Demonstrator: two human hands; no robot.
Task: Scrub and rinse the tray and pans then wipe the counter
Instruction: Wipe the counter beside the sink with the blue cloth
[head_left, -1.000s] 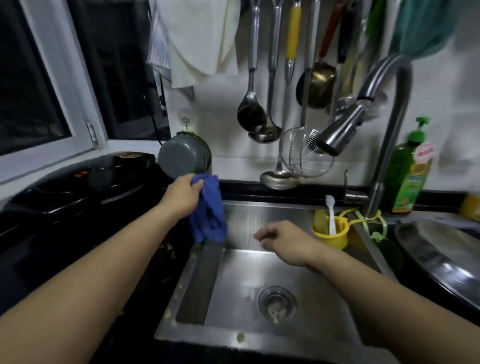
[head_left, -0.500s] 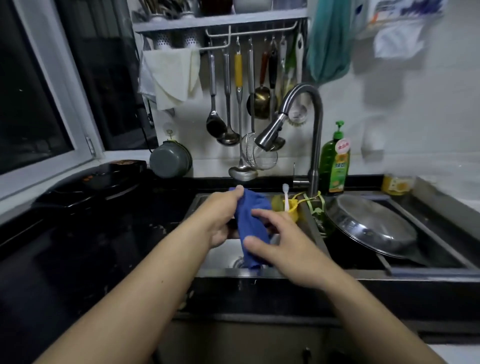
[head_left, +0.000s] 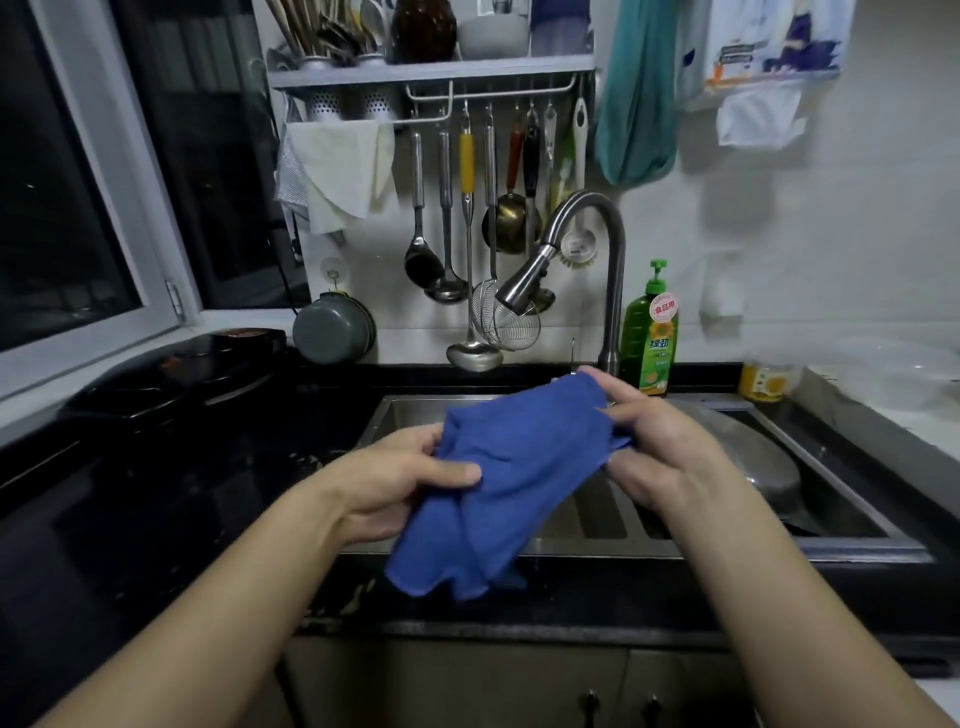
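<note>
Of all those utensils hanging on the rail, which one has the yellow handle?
The long steel ladle, third from the left; its bowl hangs lowest. The others have plain steel, reddish, black or white handles.

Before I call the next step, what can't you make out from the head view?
- Sink floor and drain: hidden by blue cloth and both hands.
- Pan: near side behind right hand; cleanliness unclear.
- Counter at left: too dark to judge.
- Left hand fingers: under cloth.
</note>
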